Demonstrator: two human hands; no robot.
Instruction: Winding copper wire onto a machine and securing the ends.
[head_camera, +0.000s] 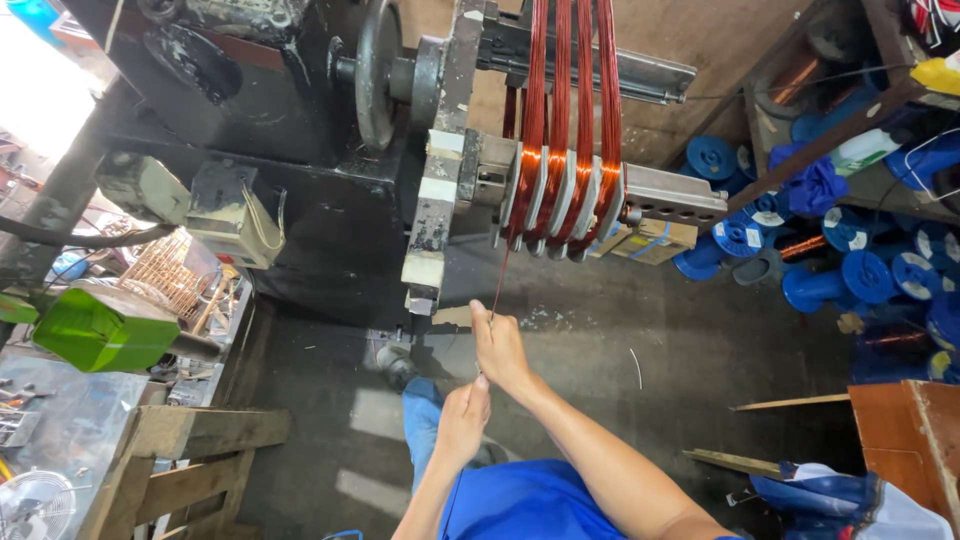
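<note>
Centre right of frame: a tan cardboard box with blue strapping (655, 240) tucked under the winding machine; further right, blue plastic spools with white round labels (800, 235) heaped on the floor. Lower left: a bright green box-shaped cover (100, 330). Centre: thin copper-red wire (500, 280) dropping from glossy wound coils (560, 195), pinched in right hand (500, 350) fingers; left hand (465, 420) fingers closed just below, on the same strand.

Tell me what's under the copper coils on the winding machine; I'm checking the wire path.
Under the copper coils, one thin wire drops to the right hand; the left hand pinches below. Floor beyond.
</note>
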